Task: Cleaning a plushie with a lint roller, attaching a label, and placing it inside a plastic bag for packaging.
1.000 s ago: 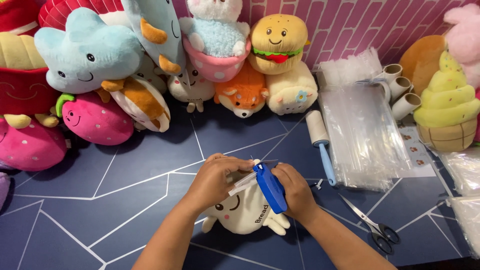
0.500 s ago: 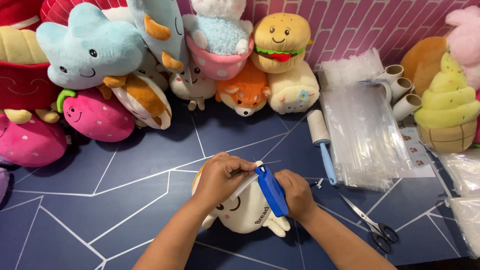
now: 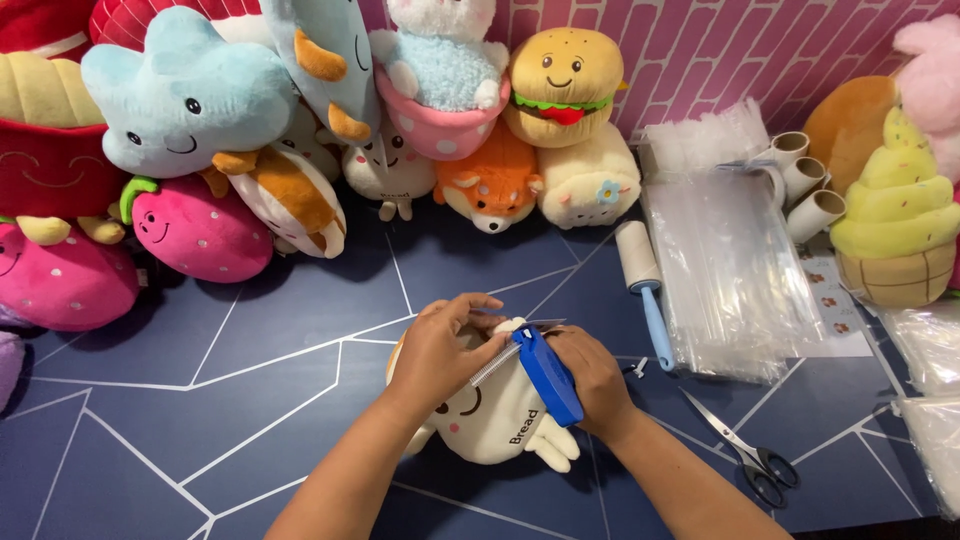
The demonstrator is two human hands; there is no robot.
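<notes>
Both hands are working over a dark blue floor crossed by thin white lines. The left hand (image 3: 445, 350) is pinching the top of a cream plush (image 3: 490, 420) lying under it, while the right hand (image 3: 590, 375) is gripping a blue tagging gun (image 3: 548, 375) against it. Right of that hand are lying scissors (image 3: 745, 455), a lint roller (image 3: 645, 285) and clear bags (image 3: 730, 270). Beyond the hands, plush toys (image 3: 300, 130) are lining a pink brick wall (image 3: 720, 50).
</notes>
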